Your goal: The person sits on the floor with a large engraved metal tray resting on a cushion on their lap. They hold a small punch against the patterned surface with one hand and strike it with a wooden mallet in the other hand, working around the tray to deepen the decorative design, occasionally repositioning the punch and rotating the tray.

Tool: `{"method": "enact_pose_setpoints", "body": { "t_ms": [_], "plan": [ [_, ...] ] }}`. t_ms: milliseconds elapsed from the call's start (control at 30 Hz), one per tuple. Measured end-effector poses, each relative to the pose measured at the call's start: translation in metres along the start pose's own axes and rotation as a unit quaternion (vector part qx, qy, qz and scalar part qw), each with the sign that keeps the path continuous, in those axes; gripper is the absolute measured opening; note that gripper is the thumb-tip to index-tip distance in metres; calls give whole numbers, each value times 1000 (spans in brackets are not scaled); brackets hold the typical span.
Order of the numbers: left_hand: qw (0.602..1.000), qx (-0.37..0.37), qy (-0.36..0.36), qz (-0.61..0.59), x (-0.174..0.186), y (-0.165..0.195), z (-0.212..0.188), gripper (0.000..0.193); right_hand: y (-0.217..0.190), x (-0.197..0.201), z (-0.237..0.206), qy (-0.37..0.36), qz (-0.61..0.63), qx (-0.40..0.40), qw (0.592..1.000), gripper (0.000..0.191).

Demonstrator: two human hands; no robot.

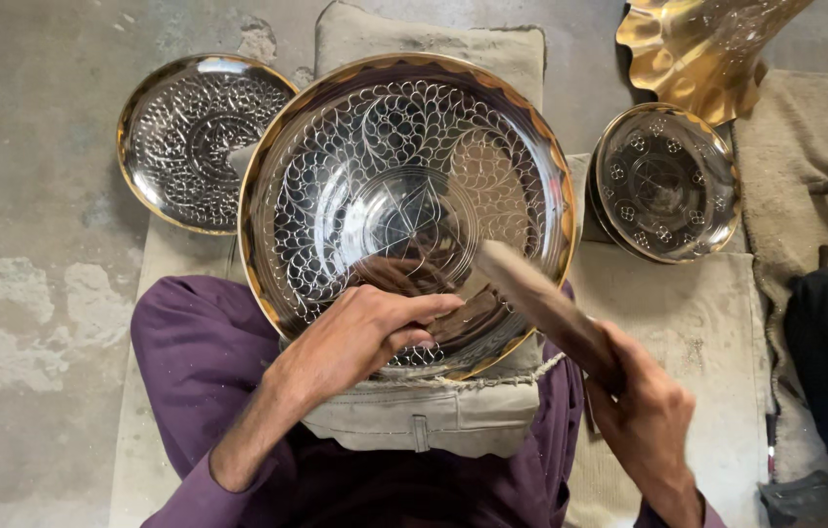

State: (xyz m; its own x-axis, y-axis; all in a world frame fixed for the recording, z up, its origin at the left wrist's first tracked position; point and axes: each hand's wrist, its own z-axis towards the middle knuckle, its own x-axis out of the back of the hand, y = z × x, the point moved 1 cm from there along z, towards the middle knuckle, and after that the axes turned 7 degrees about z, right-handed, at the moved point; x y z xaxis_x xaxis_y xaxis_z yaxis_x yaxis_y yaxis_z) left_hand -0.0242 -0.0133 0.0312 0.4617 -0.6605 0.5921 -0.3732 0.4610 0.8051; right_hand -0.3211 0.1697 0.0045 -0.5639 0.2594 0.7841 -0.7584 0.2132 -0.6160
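Resting on a padded cloth cushion [424, 416] in the person's lap, the large engraved metal tray [404, 196] is filling the middle of the view, its gold rim tilted up toward twelve o'clock and its silvery face covered with cut leaf and scale patterns around a central star. The left hand [360, 337] is lying over the tray's rim at about six o'clock, fingers curled and pinched together against the engraved face; whether a small tool is sitting between the fingertips is not clear. The right hand [644, 416] is closing tightly around the lower end of a wooden mallet [541, 303], which is slanting from four o'clock up toward the tray's centre, its blurred head hovering just over the face beside the left fingertips.

A smaller engraved plate [194, 142] is lying on the floor at ten o'clock, partly tucked under the big tray's rim. Another round plate [663, 181] with small flower marks is leaning at two o'clock, just beside the tray. A wavy-edged brass dish [697, 49] is showing at one o'clock, cut off by the top edge. Purple sleeves and trousers [194, 352] are framing the cushion at seven o'clock, and a pale mat [707, 323] is spreading under the right hand at four o'clock.
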Motion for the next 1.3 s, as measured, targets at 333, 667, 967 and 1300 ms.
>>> {"method": "enact_pose_setpoints", "body": {
  "t_ms": [333, 667, 967, 1300],
  "plan": [
    [996, 32, -78, 39, 5, 0, 0, 51, 8, -10, -27, 14, 173, -21, 985, 49],
    [993, -56, 99, -17, 7, -14, -1, 48, 50, -23, -64, 68, 466, -3, 882, 33],
    [995, -98, 0, 6, 5, -16, 19, 49, 72, -50, -57, 1, 240, -261, 935, 12],
    [988, -76, -92, 98, 13, -5, 25, 50, 32, -34, -19, 61, 186, -9, 981, 31]
  ]
}}
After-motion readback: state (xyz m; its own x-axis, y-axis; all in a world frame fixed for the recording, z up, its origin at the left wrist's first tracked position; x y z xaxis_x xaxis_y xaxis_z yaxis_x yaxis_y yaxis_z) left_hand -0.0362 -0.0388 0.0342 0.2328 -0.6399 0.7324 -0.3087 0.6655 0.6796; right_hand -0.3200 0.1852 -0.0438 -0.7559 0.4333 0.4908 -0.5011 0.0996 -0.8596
